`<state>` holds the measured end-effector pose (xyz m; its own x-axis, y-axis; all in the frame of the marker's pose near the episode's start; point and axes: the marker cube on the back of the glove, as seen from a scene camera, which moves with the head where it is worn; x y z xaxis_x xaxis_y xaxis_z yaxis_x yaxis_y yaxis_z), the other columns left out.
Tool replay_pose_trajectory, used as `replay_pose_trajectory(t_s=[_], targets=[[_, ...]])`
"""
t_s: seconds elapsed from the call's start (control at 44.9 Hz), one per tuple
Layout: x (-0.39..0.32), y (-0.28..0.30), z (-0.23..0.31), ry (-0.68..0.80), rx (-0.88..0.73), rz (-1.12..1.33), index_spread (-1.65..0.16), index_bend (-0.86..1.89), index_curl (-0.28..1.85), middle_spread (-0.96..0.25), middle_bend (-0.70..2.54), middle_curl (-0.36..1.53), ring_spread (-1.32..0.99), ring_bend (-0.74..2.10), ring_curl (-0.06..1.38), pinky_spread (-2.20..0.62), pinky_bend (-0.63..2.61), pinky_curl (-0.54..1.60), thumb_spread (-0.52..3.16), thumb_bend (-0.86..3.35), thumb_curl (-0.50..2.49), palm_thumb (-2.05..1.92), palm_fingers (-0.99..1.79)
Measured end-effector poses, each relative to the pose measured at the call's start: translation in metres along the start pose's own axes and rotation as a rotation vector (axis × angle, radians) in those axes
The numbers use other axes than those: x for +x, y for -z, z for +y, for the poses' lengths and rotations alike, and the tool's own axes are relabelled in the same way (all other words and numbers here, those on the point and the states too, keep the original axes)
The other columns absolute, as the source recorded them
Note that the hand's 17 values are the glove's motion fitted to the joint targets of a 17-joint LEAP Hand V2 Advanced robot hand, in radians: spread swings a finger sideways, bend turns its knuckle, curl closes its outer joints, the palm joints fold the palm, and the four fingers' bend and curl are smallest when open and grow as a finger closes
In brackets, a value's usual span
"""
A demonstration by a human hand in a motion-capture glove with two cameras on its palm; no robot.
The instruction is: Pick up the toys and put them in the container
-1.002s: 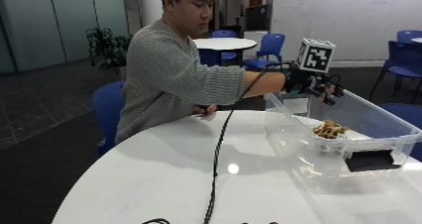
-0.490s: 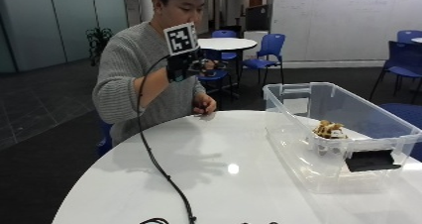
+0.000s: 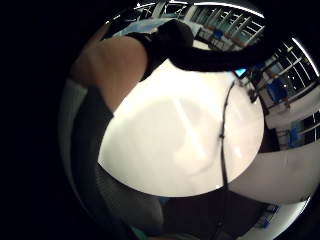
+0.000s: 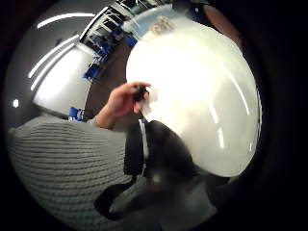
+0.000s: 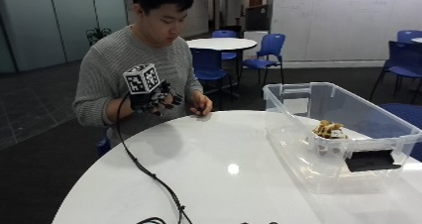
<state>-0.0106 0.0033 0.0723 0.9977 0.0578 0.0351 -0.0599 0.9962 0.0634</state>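
A tan toy (image 5: 328,130) lies inside the clear plastic container (image 5: 300,144) at the right of the white round table (image 5: 217,159). My gloved right hand (image 5: 157,99) hangs in front of the person's chest, above the table's far-left edge and well away from the container. Its fingers are loosely curled and hold nothing. The bare left hand (image 5: 201,106) rests at the table's edge and pinches a small dark thing (image 4: 139,91). In the thumb side palm view the toy (image 4: 162,24) shows far off in the container.
A black cable (image 5: 148,172) runs from the glove down across the table's left part to its front edge. A dark flat patch (image 5: 372,160) sits at the container's front. Blue chairs and another round table stand behind the person.
My gloved hand left the container, swung up and back toward the person, and has come down in front of the chest. The toy stays in the container.
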Motion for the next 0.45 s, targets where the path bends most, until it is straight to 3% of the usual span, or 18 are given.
replay_pose_trajectory(t_s=[0.445], targets=[[0.001,-0.025,0.008,-0.002,-0.074,-0.005,-0.39,0.19,0.43,-0.14,0.17,0.32,-0.04,0.19,0.32,0.08,0.85,0.30,1.32,-0.04,0.18,-0.06,-0.04]])
